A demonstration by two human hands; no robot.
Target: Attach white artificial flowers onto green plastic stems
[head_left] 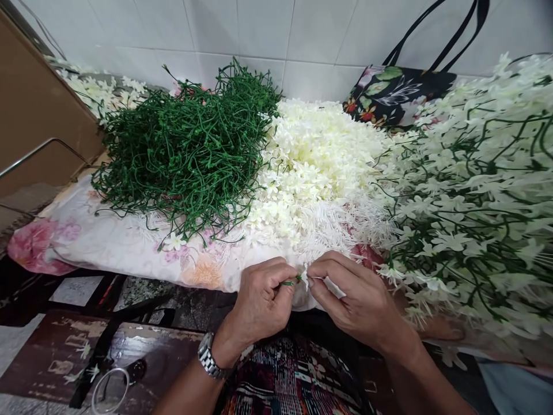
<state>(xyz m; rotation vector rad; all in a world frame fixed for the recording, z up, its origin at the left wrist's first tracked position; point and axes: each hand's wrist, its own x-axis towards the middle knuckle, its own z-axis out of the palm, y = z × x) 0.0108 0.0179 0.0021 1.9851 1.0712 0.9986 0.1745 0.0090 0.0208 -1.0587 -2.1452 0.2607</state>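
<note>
My left hand [270,294] pinches a green plastic stem [288,283] between thumb and fingers, its tip pointing right. Facing it, my right hand [352,291] is closed on a small white flower piece [305,278], which is at the stem's tip; most of it is hidden by the fingers. Behind my hands lies a tangled heap of green stems [185,150] on the left. Beside that heap is a pile of loose white blossoms [319,150], with thin white stamen pieces [332,227] nearer to me.
Assembled white flowers on green stems [475,213] are heaped at the right. A black floral bag [397,95] leans against the tiled wall [242,31]. A cardboard box [41,98] stands at left. Below is a worn wooden bench [164,351] with a clear round cup [110,391].
</note>
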